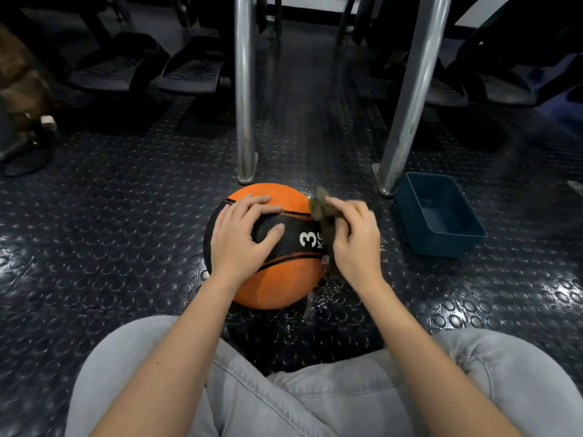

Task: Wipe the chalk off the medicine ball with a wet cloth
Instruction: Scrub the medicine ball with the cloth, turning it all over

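Right grip (356, 239) pinching cloth (319, 205), blue tub (441, 244) near ball (277, 285)

We see a black rubber floor (126, 247) with raised round studs, two shiny metal tube legs (245, 89) standing on it, a blue rectangular plastic tub (448, 246) just beside the right-hand one, and black ribbed footplates (192, 70) behind.

Dressed in light grey, slightly faded denim trousers (315, 402) with stitched seams along each leg and soft creases around the knees, arms bare along the whole visible length down to the left hand (236, 244) and right hand (358, 247), a small mole on the left forearm (170, 351).
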`<state>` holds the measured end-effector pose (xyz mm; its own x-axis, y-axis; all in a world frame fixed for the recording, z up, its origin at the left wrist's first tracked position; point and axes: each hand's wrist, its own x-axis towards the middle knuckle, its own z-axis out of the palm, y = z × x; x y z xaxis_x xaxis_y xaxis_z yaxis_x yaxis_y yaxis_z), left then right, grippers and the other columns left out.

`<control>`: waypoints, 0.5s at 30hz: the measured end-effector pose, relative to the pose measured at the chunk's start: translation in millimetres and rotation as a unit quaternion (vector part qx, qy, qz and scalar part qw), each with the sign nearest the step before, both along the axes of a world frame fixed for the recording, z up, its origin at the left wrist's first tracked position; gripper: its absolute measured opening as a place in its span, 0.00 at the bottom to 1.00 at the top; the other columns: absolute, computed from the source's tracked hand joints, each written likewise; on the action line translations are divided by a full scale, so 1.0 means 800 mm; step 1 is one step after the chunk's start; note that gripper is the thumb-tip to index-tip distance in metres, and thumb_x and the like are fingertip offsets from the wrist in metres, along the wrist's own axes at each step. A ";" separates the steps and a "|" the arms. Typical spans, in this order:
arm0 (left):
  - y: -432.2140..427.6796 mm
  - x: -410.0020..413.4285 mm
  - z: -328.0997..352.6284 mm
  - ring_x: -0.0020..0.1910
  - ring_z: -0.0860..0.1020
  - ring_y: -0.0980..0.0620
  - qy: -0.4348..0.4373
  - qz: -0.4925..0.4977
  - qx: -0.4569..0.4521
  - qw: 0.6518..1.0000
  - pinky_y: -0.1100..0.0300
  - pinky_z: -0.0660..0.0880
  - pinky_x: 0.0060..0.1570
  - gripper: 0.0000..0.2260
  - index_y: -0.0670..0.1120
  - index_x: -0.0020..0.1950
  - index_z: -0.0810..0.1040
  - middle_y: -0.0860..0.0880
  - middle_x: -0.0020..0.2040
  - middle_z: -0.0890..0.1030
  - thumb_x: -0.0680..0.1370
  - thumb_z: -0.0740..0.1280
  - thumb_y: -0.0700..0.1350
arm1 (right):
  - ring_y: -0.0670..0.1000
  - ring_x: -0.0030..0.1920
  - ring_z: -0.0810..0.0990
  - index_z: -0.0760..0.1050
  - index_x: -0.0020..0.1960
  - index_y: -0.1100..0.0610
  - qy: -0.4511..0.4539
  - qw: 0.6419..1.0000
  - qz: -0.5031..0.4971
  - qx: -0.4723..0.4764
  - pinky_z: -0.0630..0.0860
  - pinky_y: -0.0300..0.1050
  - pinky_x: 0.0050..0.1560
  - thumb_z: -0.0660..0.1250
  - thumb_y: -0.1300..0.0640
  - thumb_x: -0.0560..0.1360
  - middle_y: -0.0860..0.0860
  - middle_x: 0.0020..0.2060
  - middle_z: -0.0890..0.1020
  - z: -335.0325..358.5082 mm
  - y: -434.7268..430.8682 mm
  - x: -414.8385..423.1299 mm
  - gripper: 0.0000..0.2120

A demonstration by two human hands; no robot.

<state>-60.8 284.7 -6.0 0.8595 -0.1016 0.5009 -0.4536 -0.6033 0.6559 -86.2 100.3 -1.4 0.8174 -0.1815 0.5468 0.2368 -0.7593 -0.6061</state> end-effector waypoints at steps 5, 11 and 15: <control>-0.003 0.002 0.001 0.66 0.70 0.56 0.006 -0.011 0.006 1.000 0.47 0.60 0.70 0.12 0.61 0.55 0.77 0.65 0.60 0.72 0.73 0.61 0.60 | 0.55 0.52 0.70 0.77 0.60 0.58 0.111 0.994 -0.009 -0.010 0.68 0.42 0.52 0.57 0.73 0.74 0.54 0.54 0.78 -0.039 -0.013 0.002 0.21; -0.002 0.000 0.000 0.64 0.71 0.57 0.000 -0.007 -0.005 1.000 0.43 0.62 0.68 0.11 0.61 0.54 0.76 0.64 0.60 0.73 0.73 0.62 0.59 | 0.52 0.53 0.70 0.77 0.60 0.58 0.054 0.998 -0.036 0.008 0.63 0.33 0.50 0.57 0.69 0.75 0.53 0.51 0.76 -0.013 -0.008 0.002 0.19; 0.000 0.003 -0.001 0.63 0.71 0.58 -0.002 -0.002 -0.002 1.000 0.43 0.63 0.67 0.12 0.59 0.54 0.78 0.64 0.59 0.72 0.73 0.62 0.59 | 0.52 0.48 0.69 0.79 0.57 0.58 -0.019 0.997 0.046 -0.050 0.62 0.26 0.53 0.54 0.67 0.75 0.53 0.50 0.77 -0.023 0.009 -0.005 0.19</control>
